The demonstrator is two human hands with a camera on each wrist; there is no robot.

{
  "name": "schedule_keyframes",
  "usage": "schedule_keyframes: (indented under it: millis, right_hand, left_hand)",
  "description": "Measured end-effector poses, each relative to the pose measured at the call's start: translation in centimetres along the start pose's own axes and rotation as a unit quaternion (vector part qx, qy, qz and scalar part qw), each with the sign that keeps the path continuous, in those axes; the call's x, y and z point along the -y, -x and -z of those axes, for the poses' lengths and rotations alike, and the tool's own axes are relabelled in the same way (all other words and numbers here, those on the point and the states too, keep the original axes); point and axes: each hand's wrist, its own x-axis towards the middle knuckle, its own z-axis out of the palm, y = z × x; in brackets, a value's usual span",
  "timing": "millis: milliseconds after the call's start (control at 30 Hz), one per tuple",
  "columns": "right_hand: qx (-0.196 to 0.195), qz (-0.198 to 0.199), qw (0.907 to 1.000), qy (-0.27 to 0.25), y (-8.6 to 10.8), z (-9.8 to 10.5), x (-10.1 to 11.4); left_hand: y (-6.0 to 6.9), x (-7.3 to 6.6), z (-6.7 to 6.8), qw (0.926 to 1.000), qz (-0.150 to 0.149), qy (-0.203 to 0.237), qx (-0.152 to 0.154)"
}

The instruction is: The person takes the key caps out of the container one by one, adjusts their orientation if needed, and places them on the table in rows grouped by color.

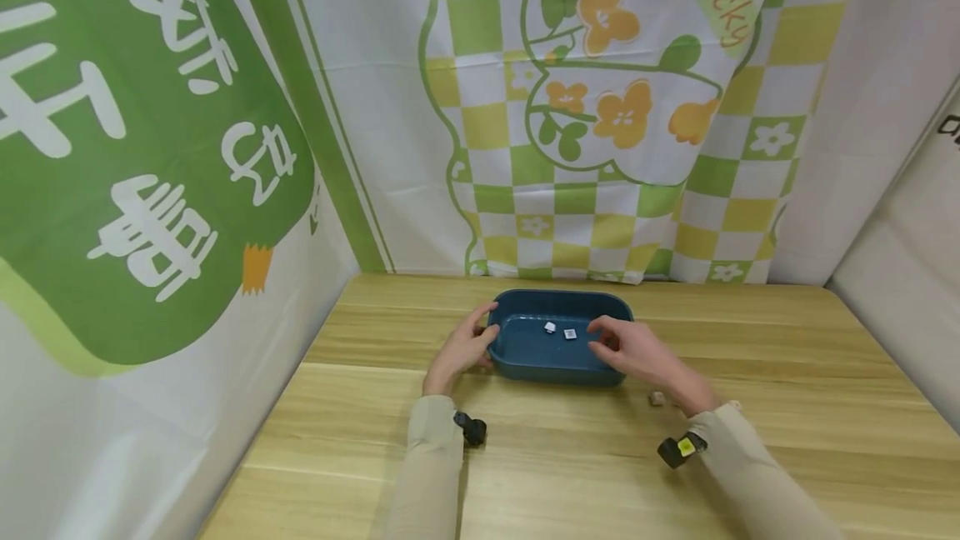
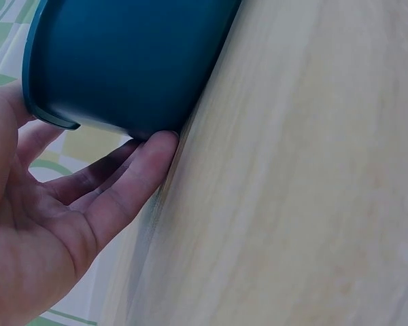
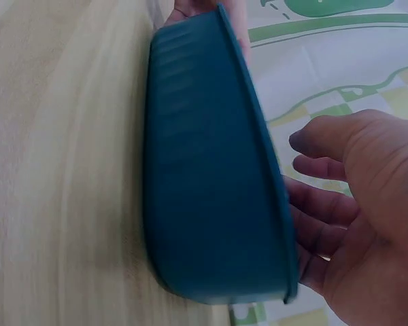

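A dark blue plastic tub (image 1: 558,375), oblong with rounded corners, stands on the table. Two small white cubes (image 1: 570,334) lie on its floor near the middle. My left hand (image 1: 463,350) holds the tub's left end, thumb at the rim and fingers against the outside. The left wrist view shows fingertips (image 2: 164,139) low on the tub's outer wall, near the tabletop. Over the tub's right end is my right hand (image 1: 630,347), its fingers loosely bent, thumb and index finger apart, nothing seen between them. Its other fingers partly disappear behind the rim in the right wrist view.
On the wooden table (image 1: 555,465), a small pale cube (image 1: 657,398) lies below the right wrist. Another pale bit (image 1: 735,405) shows beside the right sleeve. Printed cloth (image 1: 570,223) hangs behind the table, and more cloth (image 1: 247,407) walls the left side.
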Motion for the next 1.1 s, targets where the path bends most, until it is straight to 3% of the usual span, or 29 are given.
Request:
schedule_keyframes:
  millis: [133,667,1100]
  right_hand:
    - [0.006,0.007,1.0000,0.002,-0.7,-0.7,-0.2]
    - [0.049,-0.029,0.9982,0.017,-4.4,-2.3,-0.9]
    - [0.093,-0.101,0.9904,0.017,-6.4,-3.2,-1.6]
  left_hand:
    - [0.0,0.0,0.1,1.0000,0.004,0.001,0.000]
    - [0.2,-0.2,0.0,0.9999,0.007,-0.009,-0.003]
    - [0.2,-0.3,-0.1,1.0000,0.005,-0.002,-0.001]
